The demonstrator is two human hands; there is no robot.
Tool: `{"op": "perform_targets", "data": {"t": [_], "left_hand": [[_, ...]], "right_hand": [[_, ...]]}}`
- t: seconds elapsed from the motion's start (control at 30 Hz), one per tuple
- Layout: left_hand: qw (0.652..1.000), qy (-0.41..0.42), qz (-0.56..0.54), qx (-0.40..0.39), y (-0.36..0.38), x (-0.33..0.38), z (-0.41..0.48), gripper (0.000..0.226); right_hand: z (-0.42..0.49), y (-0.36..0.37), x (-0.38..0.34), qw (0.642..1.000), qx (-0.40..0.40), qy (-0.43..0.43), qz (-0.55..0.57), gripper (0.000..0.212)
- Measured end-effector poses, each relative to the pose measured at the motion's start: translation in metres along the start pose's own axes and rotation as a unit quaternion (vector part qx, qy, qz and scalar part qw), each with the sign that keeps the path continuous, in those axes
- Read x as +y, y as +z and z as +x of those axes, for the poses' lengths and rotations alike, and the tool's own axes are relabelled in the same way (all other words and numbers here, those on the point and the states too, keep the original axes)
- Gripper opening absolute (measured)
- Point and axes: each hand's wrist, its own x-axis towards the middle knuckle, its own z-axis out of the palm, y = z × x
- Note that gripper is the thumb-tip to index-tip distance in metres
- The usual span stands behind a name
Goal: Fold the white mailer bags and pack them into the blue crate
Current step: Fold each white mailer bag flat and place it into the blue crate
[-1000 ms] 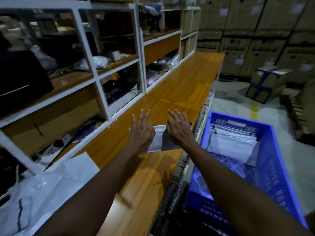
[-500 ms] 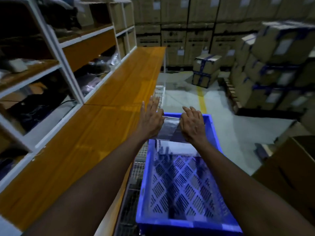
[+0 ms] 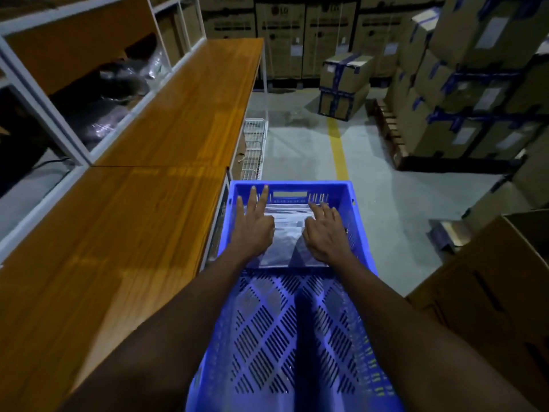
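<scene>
Folded mailer bag point(image 3: 283, 240) in blue crate point(image 3: 282, 322); left hand point(image 3: 253, 230), right hand point(image 3: 323, 234) press flat, grip wide; cartons point(image 3: 282, 28) read LG.

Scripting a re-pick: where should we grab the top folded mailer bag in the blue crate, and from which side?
Likely its near edge, from above on the person's side. The folded mailer bag lies flat at the far wall of the blue crate, the left hand and right hand press its ends, and only the near edge ends over bare floor.
</scene>
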Motion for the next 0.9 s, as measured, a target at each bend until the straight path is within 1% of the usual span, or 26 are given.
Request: {"op": "perform_targets", "data": {"t": [0.07,0.1,0.17,0.2,0.23,0.3,0.33,0.37,0.4,0.47,0.5,0.57,0.63,0.7,0.77,0.83,0.9], "left_hand": [[0.999,-0.015,0.008,-0.031,0.017,0.005,0.0,0.013],[0.999,-0.024,0.015,-0.035,0.024,0.007,-0.001,0.013],[0.998,-0.048,0.019,-0.036,0.035,0.011,-0.001,0.011],[0.998,-0.057,0.014,-0.031,0.04,0.011,0.0,0.011],[0.998,-0.062,0.004,-0.024,0.045,0.011,0.001,0.012],[0.997,-0.068,-0.019,0.0,0.052,0.011,0.004,0.013],[0.997,-0.07,-0.03,0.007,0.055,0.011,0.005,0.011],[0.997,-0.068,-0.038,0.011,0.058,0.011,0.006,0.01],[0.997,-0.064,-0.046,0.013,0.06,0.012,0.006,0.008],[0.996,-0.057,-0.058,0.031,0.065,0.011,0.004,0.009],[0.996,-0.055,-0.069,0.029,0.067,0.011,0.002,0.022],[0.995,-0.056,-0.077,-0.033,0.07,0.012,-0.003,0.063],[0.994,-0.043,-0.027,-0.099,0.071,0.012,-0.007,0.101],[0.991,-0.02,0.029,-0.131,0.076,0.013,-0.01,0.124],[0.987,-0.023,0.072,-0.143,0.078,0.013,-0.01,0.132],[0.984,-0.044,0.098,-0.146,0.079,0.012,-0.009,0.13],[0.983,-0.061,0.103,-0.141,0.078,0.013,-0.007,0.126]], "right_hand": [[-0.008,0.016,0.004,1.0,-0.015,0.01,0.014,0.038],[-0.011,0.023,0.005,0.999,-0.026,0.015,0.015,0.04],[-0.016,0.033,0.008,0.998,-0.059,0.021,0.01,0.049],[-0.018,0.038,0.009,0.997,-0.078,0.014,0.003,0.057],[-0.02,0.044,0.01,0.995,-0.102,0.001,-0.011,0.073],[-0.025,0.054,0.013,0.987,-0.152,-0.021,-0.041,0.114],[-0.027,0.058,0.013,0.986,-0.161,-0.02,-0.048,0.126],[-0.029,0.062,0.013,0.985,-0.163,-0.012,-0.046,0.129],[-0.031,0.065,0.012,0.987,-0.155,0.001,-0.038,0.125],[-0.032,0.071,0.012,0.991,-0.131,0.019,-0.027,0.107],[-0.03,0.073,0.012,0.991,-0.129,0.026,-0.029,0.102],[-0.027,0.075,0.01,0.988,-0.144,0.035,-0.037,0.102],[-0.024,0.075,0.009,0.987,-0.148,0.045,-0.043,0.098],[-0.024,0.076,0.009,0.987,-0.146,0.051,-0.042,0.099],[-0.022,0.072,0.009,0.987,-0.151,0.05,-0.035,0.111],[-0.019,0.069,0.01,0.981,-0.183,0.043,-0.049,0.124],[-0.015,0.068,0.012,0.978,-0.19,0.056,-0.068,0.125]]}}
